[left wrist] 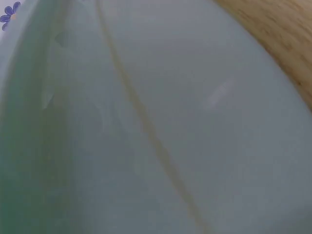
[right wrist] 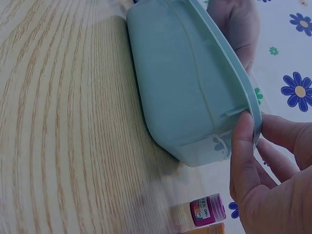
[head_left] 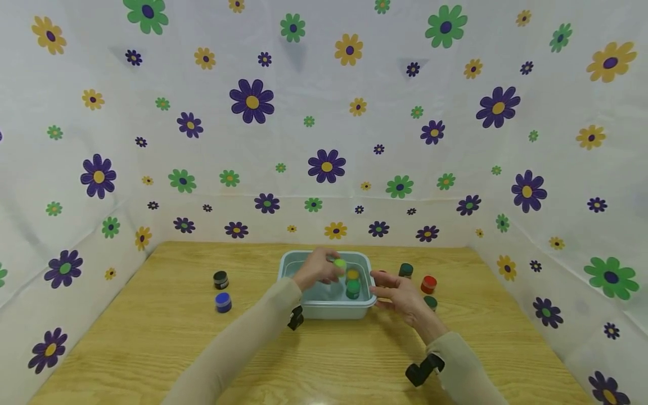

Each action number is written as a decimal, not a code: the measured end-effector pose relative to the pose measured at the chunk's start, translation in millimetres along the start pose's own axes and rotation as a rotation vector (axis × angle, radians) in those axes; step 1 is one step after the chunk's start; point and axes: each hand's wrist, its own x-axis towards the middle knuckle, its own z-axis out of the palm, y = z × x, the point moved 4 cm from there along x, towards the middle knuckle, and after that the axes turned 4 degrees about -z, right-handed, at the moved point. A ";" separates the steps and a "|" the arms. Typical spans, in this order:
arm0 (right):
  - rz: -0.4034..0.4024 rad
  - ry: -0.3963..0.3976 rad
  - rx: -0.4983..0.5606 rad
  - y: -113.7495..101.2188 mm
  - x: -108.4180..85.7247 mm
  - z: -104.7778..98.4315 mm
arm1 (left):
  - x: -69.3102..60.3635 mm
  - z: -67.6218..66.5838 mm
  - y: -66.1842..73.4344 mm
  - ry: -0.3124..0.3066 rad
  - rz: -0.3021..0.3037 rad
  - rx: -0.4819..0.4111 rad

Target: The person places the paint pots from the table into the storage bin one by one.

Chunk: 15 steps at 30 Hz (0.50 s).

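Observation:
A pale blue-green plastic tub point(head_left: 334, 311) stands on the wooden table. Over its inside, my left hand point(head_left: 318, 268) holds a small lime-green paint jar point(head_left: 340, 264) by the fingertips. Below and beside that jar, a yellow-lidded jar point(head_left: 352, 275) and a green jar point(head_left: 353, 289) sit in the tub's right part. My right hand point(head_left: 402, 295) is at the tub's right end; in the right wrist view its thumb and fingers pinch the rim point(right wrist: 253, 105). Only the tub's wall point(left wrist: 195, 112) fills the left wrist view, blurred.
Left of the tub stand a black jar point(head_left: 220, 279) and a blue jar point(head_left: 223, 302). To the right are a dark green jar point(head_left: 406, 270), a red jar point(head_left: 428, 284) and another green jar point(head_left: 430, 302), partly behind my hand. The right wrist view shows a purple jar point(right wrist: 207, 210).

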 end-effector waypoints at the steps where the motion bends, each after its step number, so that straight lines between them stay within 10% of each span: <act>1: 0.001 0.001 0.001 0.5 -0.1 0.2 | 0.8 0.5 -0.2 -0.003 -0.004 0.002; 15: 0.016 0.006 -0.005 -0.7 0.0 -0.6 | 14.9 3.3 -8.8 0.007 -0.025 0.128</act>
